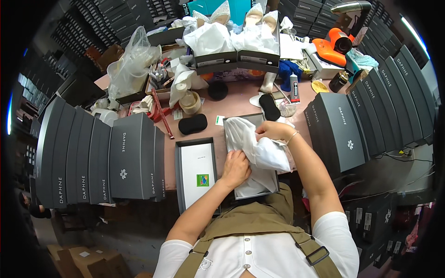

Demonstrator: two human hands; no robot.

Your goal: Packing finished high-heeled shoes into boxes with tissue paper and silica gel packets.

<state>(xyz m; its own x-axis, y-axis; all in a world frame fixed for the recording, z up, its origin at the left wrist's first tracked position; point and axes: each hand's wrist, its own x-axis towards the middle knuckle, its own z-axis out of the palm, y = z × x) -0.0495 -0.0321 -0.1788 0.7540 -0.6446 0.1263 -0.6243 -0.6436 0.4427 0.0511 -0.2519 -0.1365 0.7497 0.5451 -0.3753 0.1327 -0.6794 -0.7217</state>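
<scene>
Both hands are down in the open shoe box (230,121) at the near edge of the pink tabletop (241,103): the left hand (236,169) presses curled fingers onto the white tissue paper (259,155) filling the box, while the right hand (272,131) pinches a fold of that paper near the box's far end. Whatever lies under the paper is hidden, possibly shoes. Just left of the box lies its lid (197,172), inside up, and beyond the box sits a black insole pad (193,124).
</scene>
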